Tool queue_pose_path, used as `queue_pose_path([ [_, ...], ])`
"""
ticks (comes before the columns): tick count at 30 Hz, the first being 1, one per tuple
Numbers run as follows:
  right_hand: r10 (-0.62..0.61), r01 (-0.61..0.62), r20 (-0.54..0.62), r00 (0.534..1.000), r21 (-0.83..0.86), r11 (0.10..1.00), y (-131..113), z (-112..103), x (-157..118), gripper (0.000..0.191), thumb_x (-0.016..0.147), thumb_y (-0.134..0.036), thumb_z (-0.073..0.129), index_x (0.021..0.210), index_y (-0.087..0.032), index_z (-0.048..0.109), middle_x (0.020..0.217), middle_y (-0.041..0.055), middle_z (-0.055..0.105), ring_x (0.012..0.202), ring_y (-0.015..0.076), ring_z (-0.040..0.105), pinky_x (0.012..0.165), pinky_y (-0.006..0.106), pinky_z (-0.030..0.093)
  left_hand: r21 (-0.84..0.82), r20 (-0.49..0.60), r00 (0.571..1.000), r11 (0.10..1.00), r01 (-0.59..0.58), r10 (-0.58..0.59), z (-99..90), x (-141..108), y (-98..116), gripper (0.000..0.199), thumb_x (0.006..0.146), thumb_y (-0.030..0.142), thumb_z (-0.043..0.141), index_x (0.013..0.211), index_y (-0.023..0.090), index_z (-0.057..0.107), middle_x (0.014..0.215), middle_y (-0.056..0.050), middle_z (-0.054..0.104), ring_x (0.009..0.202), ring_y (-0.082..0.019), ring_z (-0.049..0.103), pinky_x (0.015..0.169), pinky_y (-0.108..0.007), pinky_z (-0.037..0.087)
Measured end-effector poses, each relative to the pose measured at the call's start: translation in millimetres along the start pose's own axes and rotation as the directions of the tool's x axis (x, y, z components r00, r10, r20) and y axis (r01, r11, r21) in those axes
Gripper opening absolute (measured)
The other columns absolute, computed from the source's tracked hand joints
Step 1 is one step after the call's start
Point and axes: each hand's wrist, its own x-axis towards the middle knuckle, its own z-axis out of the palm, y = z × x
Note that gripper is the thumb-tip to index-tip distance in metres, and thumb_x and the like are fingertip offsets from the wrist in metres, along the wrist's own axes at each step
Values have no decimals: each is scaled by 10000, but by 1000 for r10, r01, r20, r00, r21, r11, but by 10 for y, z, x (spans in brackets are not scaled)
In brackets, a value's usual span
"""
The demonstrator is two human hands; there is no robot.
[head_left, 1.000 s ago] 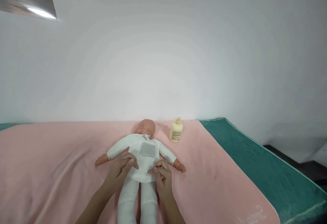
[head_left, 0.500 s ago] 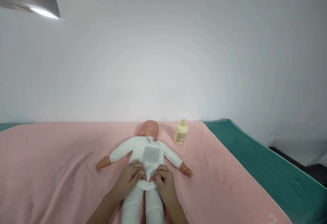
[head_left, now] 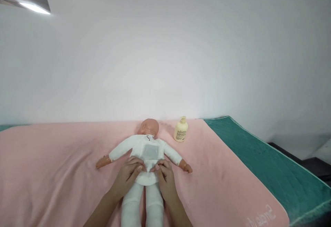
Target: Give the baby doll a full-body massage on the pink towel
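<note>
A baby doll (head_left: pixel 150 178) lies stretched out on the pink blanket, its white cloth body with a grey rectangular panel (head_left: pixel 150 152) in the middle and its arms spread wide. The doll's bare plastic head (head_left: pixel 150 127) points towards the wall. My left hand (head_left: pixel 129 173) is at the left of the lower torso, fingers curled with the thumb against them, gripping the white cloth. Mirroring it on the right side, my right hand (head_left: pixel 164 175) pinches the cloth just below the panel. Fingertips of both hands partly hide what they grip.
A pale yellow pump bottle (head_left: pixel 180 129) stands upright right of the doll's head. The pink blanket (head_left: pixel 219 182), wrinkled at left, lies over a green cover (head_left: pixel 253 151). A white wall (head_left: pixel 165 54) rises behind. Dark furniture (head_left: pixel 310 163) shows at far right.
Doll, bottle and hands sit slightly higher and further left in the picture as the view shifted. The cloth between my hands looks less pulled up; both hands stay at the lower torso.
</note>
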Motion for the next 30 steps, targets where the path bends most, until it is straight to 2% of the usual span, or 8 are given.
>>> queue_pose_path([
  [6, 5, -5, 12, 1000, -49, 999, 19, 25, 24, 373, 959, -389, 446, 800, -276, 764, 820, 50, 616, 856, 223, 554, 822, 367, 423, 25, 45, 998, 999, 36, -37, 6, 40, 16, 393, 957, 377, 390, 758, 205, 683, 842, -52, 701, 856, -215, 605, 823, -373, 450],
  [14, -17, 19, -81, 997, 33, 999, 27, 2, -14, 349, 964, -413, 425, 911, -252, 730, 961, 73, 597, 1004, 242, 536, 898, 383, 419, 8, -127, 992, 1000, -16, 17, 12, -15, 0, 350, 954, 367, 382, 957, 213, 697, 1018, -73, 705, 1024, -241, 589, 953, -432, 418],
  [18, 3, -3, -51, 999, -8, 1000, 28, 3, 4, 317, 963, -392, 437, 931, -243, 714, 970, 70, 607, 1009, 240, 534, 920, 387, 400, 41, -59, 998, 999, -14, 16, -1, 11, -12, 338, 957, 347, 384, 939, 215, 694, 1008, -69, 706, 1008, -230, 589, 949, -421, 416],
  [24, 8, -8, 1, 1000, -79, 997, 4, 13, 31, 350, 973, -365, 413, 854, -239, 717, 879, 57, 609, 917, 229, 551, 864, 379, 409, 69, 14, 1000, 997, 19, -20, -17, 52, 10, 328, 956, 344, 399, 892, 207, 690, 928, -57, 714, 944, -222, 602, 925, -404, 424],
  [27, -1, -1, -24, 1000, -61, 998, -14, 3, 11, 339, 975, -345, 402, 869, -238, 706, 913, 60, 603, 947, 229, 549, 878, 374, 414, 60, -19, 1000, 998, 9, -8, -11, 36, 14, 327, 958, 339, 394, 897, 207, 688, 955, -57, 715, 967, -222, 600, 942, -408, 412],
  [30, -36, 34, -71, 997, -35, 999, -24, -10, -13, 271, 968, -317, 413, 978, -234, 671, 1033, 71, 588, 1058, 229, 522, 949, 372, 396, 49, -111, 994, 999, -10, 15, 4, 10, 1, 330, 962, 325, 377, 944, 209, 685, 1005, -58, 713, 1046, -227, 578, 986, -418, 383],
])
